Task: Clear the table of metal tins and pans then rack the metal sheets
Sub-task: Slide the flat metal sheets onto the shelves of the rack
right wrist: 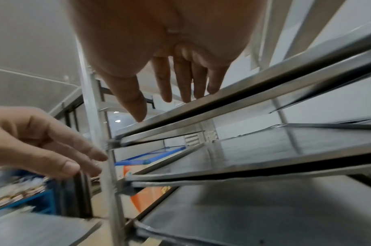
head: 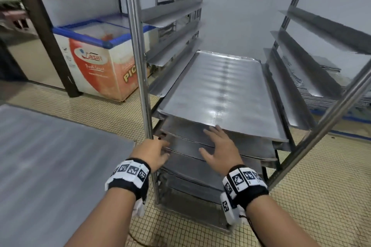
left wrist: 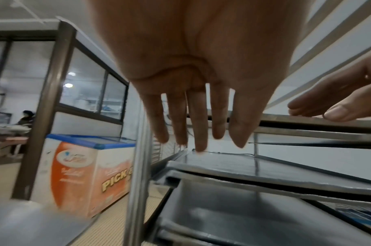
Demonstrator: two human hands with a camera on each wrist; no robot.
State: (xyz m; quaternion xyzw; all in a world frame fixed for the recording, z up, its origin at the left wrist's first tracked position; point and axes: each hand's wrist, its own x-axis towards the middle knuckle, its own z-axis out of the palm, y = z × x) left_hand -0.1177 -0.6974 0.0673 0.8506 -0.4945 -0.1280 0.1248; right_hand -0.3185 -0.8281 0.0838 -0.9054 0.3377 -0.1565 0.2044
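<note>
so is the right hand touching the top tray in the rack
Touching. In the right wrist view the right hand has its fingertips resting on the front edge of the top tray.

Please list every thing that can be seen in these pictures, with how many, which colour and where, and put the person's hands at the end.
rack: one, bare steel, centre, side runners on both sides.
metal sheets: several, grey, slid into the rack's lower levels; the top one shines.
table: one, grey metal top, lower left.
chest freezer: one, white and orange with blue rim, behind the rack on the left.
stacked sheets: one pile, grey, far right, behind the rack.
floor: small beige tiles.
left hand: fingers straight, near the rack's front left post.
right hand: fingers spread, at a sheet's front edge.
</note>
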